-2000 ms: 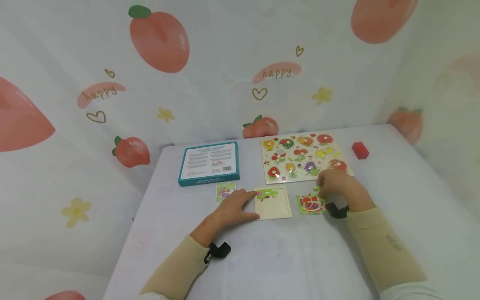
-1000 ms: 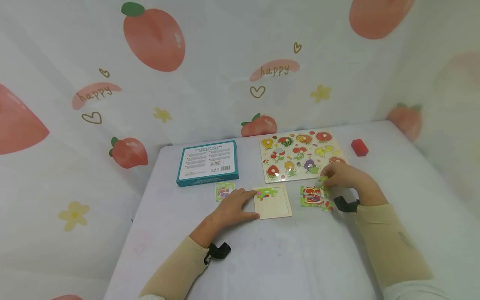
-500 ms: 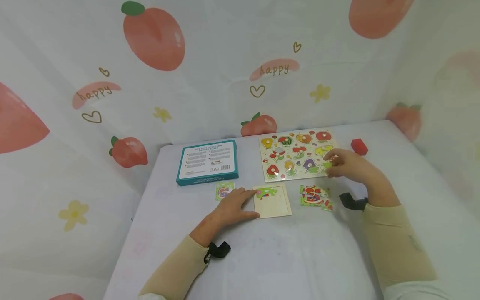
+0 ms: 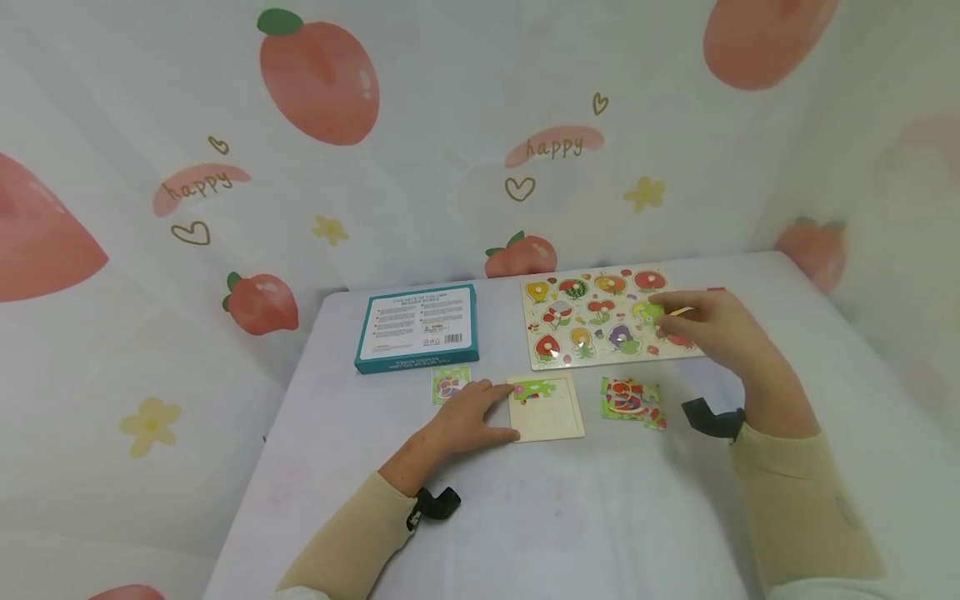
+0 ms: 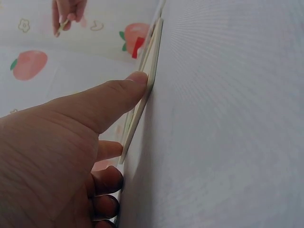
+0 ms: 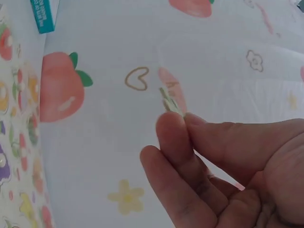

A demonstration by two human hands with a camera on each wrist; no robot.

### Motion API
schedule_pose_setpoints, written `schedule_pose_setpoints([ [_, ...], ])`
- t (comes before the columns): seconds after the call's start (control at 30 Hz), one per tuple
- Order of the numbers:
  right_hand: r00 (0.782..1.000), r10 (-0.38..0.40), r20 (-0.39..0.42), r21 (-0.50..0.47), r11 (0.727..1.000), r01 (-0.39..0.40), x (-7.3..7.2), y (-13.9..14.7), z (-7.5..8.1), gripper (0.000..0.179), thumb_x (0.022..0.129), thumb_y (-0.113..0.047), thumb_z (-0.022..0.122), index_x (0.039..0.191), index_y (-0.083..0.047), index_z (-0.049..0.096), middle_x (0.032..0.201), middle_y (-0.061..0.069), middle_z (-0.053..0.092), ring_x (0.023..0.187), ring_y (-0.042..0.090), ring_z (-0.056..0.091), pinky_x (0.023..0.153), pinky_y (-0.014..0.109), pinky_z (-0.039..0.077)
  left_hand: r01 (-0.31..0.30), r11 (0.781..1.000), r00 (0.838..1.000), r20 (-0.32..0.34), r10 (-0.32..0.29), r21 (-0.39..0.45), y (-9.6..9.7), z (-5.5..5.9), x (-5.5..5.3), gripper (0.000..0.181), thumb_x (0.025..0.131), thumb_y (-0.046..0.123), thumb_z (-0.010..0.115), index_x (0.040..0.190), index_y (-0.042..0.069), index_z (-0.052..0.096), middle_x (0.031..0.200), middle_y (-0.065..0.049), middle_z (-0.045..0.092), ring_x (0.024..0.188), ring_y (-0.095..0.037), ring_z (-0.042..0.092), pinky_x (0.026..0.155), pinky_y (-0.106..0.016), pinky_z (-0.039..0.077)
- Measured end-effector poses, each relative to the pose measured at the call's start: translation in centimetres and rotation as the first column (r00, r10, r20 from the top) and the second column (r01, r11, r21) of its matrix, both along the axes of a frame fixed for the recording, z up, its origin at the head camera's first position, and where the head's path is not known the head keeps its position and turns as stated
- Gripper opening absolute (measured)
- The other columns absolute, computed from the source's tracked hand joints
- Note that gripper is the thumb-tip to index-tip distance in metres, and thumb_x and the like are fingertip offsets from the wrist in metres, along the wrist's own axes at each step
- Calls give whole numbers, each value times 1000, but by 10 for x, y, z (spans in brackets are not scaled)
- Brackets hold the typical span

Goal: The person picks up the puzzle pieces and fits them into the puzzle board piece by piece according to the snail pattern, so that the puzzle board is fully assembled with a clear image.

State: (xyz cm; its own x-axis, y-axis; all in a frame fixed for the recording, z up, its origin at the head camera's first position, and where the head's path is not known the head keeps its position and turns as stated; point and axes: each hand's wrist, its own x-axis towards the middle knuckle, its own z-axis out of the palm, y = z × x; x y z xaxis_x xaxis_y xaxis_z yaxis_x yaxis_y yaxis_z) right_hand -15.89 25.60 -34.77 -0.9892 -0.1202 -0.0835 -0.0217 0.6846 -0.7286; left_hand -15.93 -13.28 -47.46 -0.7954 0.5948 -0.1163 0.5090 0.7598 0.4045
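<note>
In the head view my left hand (image 4: 465,419) rests at the left side of a square wooden puzzle tray (image 4: 546,421), thumb and index finger touching its edge. The left wrist view shows the straight thumb (image 5: 121,97) pressing on the tray's rim. A green jigsaw strip (image 4: 534,389) lies along the top inside the tray. My right hand (image 4: 716,329) pinches a small green jigsaw piece (image 4: 651,314) between thumb and fingers, raised over the fruit board. In the right wrist view the piece (image 6: 170,101) appears edge-on. A cluster of jigsaw pieces (image 4: 630,400) lies right of the tray.
A fruit peg board (image 4: 573,333) lies behind the loose pieces. At the back left sits a teal-edged box (image 4: 417,327), with a small picture card (image 4: 450,383) in front. A red block (image 4: 716,289) is mostly hidden behind my right hand.
My right hand has lifted a green piece from the cluster and moved up and right to above the fruit board. The left hand has stayed at the tray.
</note>
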Motion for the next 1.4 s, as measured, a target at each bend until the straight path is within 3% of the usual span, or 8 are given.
schedule_pose_setpoints([
  [0.23, 996, -73, -54, -125, 990, 66, 14, -10, 11, 55, 104, -33, 63, 151, -8, 51, 130, 24, 64, 107, 26, 61, 80, 21, 49, 2, 1000, 1000, 2, -2, 0, 0, 1, 1, 80, 88, 55, 75, 155, 18, 48, 113, 1, 57, 98, -15, 48, 86, -34, 45],
  [0.43, 988, -50, -146, -235, 972, 14, 21, -20, 11, 51, 102, -23, 66, 149, -6, 54, 128, 24, 65, 92, 2, 64, 77, 16, 51, -9, 1000, 1000, 13, 9, 12, -1, -1, 2, 81, 88, 55, 75, 154, 18, 49, 114, 1, 57, 98, -15, 48, 86, -34, 44],
  [0.57, 985, -21, -173, -264, 964, -25, 23, -29, 10, 50, 101, -18, 68, 148, -4, 55, 127, 21, 64, 94, 3, 62, 76, 17, 51, -19, 1000, 999, 31, 18, 16, -1, -1, 3, 80, 88, 55, 75, 154, 18, 49, 116, 1, 57, 100, -15, 48, 88, -34, 45],
  [0.7, 990, 2, -140, -288, 957, -42, 24, -40, 11, 51, 101, -17, 67, 149, -6, 54, 130, 21, 62, 101, 15, 63, 77, 20, 53, -18, 1000, 999, 29, 17, 13, 0, -1, 4, 80, 88, 56, 75, 154, 18, 49, 119, 0, 58, 102, -15, 49, 90, -36, 45],
  [0.87, 983, 43, -180, -196, 977, -79, 23, -56, 12, 48, 100, -18, 69, 146, -8, 59, 129, 20, 65, 102, 29, 66, 75, 20, 54, -8, 1000, 1000, 8, 8, 14, 0, -1, 3, 80, 88, 56, 75, 154, 17, 49, 120, 0, 59, 102, -15, 50, 91, -37, 46],
  [1.1, 940, 142, -309, -140, 971, -193, 17, -72, 2, 37, 98, -6, 68, 135, -1, 66, 110, 12, 61, 97, 27, 58, 73, 21, 51, -15, 1000, 1000, 5, 15, 8, 1, -2, 2, 81, 88, 57, 75, 154, 19, 49, 120, 1, 59, 102, -15, 49, 90, -35, 46],
  [1.4, 933, 209, -293, -79, 967, -241, 10, -87, -19, 37, 100, -8, 67, 136, -3, 66, 102, 6, 59, 84, 23, 51, 68, 29, 47, -20, 1000, 1000, 9, 20, 11, 1, -2, 3, 80, 88, 55, 75, 154, 19, 49, 121, 0, 59, 104, -15, 50, 91, -36, 46],
])
